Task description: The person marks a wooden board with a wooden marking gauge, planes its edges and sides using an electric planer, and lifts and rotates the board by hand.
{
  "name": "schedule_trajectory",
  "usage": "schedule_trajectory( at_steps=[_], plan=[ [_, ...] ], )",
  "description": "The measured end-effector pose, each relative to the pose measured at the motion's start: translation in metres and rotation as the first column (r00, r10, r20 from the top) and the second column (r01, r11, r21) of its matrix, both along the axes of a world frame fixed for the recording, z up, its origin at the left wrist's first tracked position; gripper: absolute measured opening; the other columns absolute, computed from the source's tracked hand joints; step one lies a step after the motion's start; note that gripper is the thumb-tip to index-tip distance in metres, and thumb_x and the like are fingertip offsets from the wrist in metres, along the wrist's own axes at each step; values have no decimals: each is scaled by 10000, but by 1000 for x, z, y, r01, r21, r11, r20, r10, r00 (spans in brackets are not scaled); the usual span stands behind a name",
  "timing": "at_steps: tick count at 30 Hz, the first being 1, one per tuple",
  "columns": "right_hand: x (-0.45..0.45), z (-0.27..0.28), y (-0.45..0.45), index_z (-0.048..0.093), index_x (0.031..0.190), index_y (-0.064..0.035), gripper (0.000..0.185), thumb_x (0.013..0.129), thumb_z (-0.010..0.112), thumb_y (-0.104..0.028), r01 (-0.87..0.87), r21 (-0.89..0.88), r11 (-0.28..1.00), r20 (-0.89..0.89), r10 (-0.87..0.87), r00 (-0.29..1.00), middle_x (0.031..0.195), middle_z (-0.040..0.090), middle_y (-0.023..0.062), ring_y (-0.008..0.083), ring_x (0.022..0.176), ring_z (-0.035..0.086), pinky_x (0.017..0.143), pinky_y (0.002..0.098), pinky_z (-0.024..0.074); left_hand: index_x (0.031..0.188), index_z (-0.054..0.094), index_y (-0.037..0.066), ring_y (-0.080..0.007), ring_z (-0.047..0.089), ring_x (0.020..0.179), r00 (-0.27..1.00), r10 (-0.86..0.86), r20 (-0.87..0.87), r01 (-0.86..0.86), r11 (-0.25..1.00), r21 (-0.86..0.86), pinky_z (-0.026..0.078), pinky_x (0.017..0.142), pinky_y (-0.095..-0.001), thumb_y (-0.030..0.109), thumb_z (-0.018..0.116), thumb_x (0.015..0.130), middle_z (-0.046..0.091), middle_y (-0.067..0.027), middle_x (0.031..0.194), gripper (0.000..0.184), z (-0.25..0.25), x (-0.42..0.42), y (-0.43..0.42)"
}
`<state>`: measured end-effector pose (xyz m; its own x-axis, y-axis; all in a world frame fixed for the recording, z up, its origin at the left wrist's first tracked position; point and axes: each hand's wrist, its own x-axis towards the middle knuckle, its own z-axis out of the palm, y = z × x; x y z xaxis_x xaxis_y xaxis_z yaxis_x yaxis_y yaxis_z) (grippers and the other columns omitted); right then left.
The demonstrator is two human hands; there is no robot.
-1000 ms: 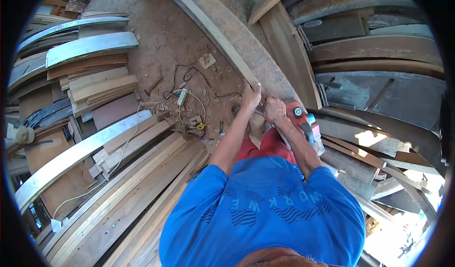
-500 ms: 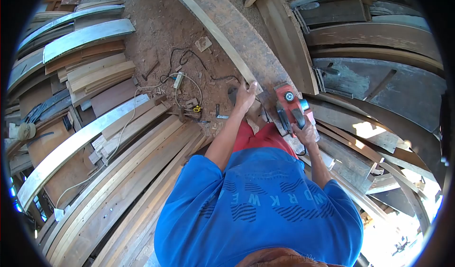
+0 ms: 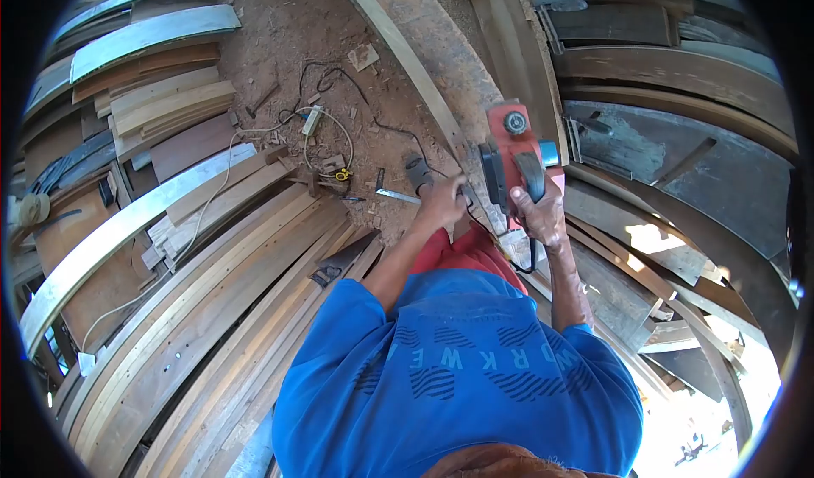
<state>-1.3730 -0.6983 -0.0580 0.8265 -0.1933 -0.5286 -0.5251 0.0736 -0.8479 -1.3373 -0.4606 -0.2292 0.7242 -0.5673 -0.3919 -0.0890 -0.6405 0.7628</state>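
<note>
My right hand (image 3: 543, 211) is wrapped round the handle of a red electric planer (image 3: 511, 143), held over the near end of a long workbench plank (image 3: 445, 33). My left hand (image 3: 442, 201) is closed near the left edge of the bench, where the planer's black power cord (image 3: 418, 142) runs up to it and comes out on its other side. The fingers are slightly blurred. A long pale wood strip (image 3: 403, 50) lies along the plank's left edge, its near end just beyond my left hand.
Stacked boards (image 3: 195, 342) fill the left side, more timber (image 3: 670, 71) the right. On the dirt floor lie a power strip (image 3: 312, 122), a square (image 3: 397, 195), a hammer (image 3: 263, 99) and wood scraps. A handsaw handle (image 3: 326, 273) rests on the boards.
My left hand has left the pale strip and moved back towards my body, to the cord. The planer, in my right hand, has been raised and turned more upright in view.
</note>
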Motion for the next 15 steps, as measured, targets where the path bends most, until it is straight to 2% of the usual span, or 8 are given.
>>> schedule_trajectory(
  at_steps=[1, 3, 4, 5, 8, 11, 14, 15],
  plan=[
    [4, 2, 3, 564, 1142, 19, 479, 969, 718, -400, 1, 23, 1000, 58, -2, 998, 710, 605, 26, 92, 570, 566, 511, 257, 460, 1310, 596, -8, -455, 623, 1095, 990, -84, -110, 84, 996, -4, 424, 1035, -560, 127, 649, 830, 650, -270, 1190, 501, 15, -11, -7],
    [13, 3, 5, 564, 1160, 22, 633, 991, 614, -586, -28, 45, 999, 128, 22, 991, 732, 584, 15, 86, 579, 545, 526, 262, 465, 1358, 567, 19, -466, 542, 1213, 962, -271, -43, 267, 960, -86, 380, 1075, -579, 81, 619, 804, 577, -285, 1301, 560, 13, -50, -19],
    [20, 3, 6, 565, 1155, 21, 630, 992, 608, -586, -46, 70, 997, 111, 38, 993, 733, 580, 13, 85, 582, 544, 531, 265, 468, 1405, 537, 48, -460, 458, 1314, 879, -477, -17, 477, 878, 36, 361, 1103, -581, 49, 599, 788, 495, -265, 1424, 620, 3, -69, -26],
    [25, 6, 7, 566, 1151, 19, 627, 994, 601, -587, -63, 95, 994, 92, 54, 994, 735, 576, 11, 84, 585, 542, 535, 267, 470, 1354, 563, 60, -422, 440, 1338, 886, -462, 43, 463, 873, -152, 344, 1127, -562, 26, 590, 775, 486, -245, 1429, 581, -16, -100, -27],
    [30, -4, 14, 591, 1112, -4, 543, 1007, 579, -536, -158, 91, 983, 103, 149, 983, 740, 584, 9, 80, 597, 557, 546, 271, 473, 1147, 618, 114, -384, 478, 1304, 854, -511, -97, 502, 858, -105, 339, 1132, -545, 38, 593, 798, 550, -183, 1349, 358, 13, -117, -35],
    [20, 0, 21, 587, 1146, 31, 605, 1004, 569, -556, -213, -7, 977, 106, 213, 971, 704, 570, 19, 101, 591, 551, 538, 285, 465, 1050, 653, 135, -366, 495, 1288, 860, -461, -216, 470, 882, -13, 363, 1099, -545, 93, 621, 829, 611, -140, 1263, 228, 17, -111, -27],
    [1, -13, 23, 606, 1205, 45, 596, 987, 600, -510, -277, -87, 957, 88, 284, 955, 725, 642, 83, 166, 653, 637, 595, 348, 509, 978, 666, 138, -362, 507, 1266, 903, -413, -119, 419, 908, 30, 377, 1074, -543, 160, 648, 849, 649, -116, 1171, 132, 3, -110, -4],
    [-1, -15, 25, 604, 1221, 50, 603, 984, 605, -505, -281, -113, 953, 99, 293, 951, 728, 651, 99, 184, 665, 651, 610, 363, 518, 995, 667, 140, -369, 509, 1254, 880, -439, -184, 454, 890, 46, 382, 1069, -544, 198, 651, 864, 652, -131, 1150, 144, 12, -97, 1]
  ],
)
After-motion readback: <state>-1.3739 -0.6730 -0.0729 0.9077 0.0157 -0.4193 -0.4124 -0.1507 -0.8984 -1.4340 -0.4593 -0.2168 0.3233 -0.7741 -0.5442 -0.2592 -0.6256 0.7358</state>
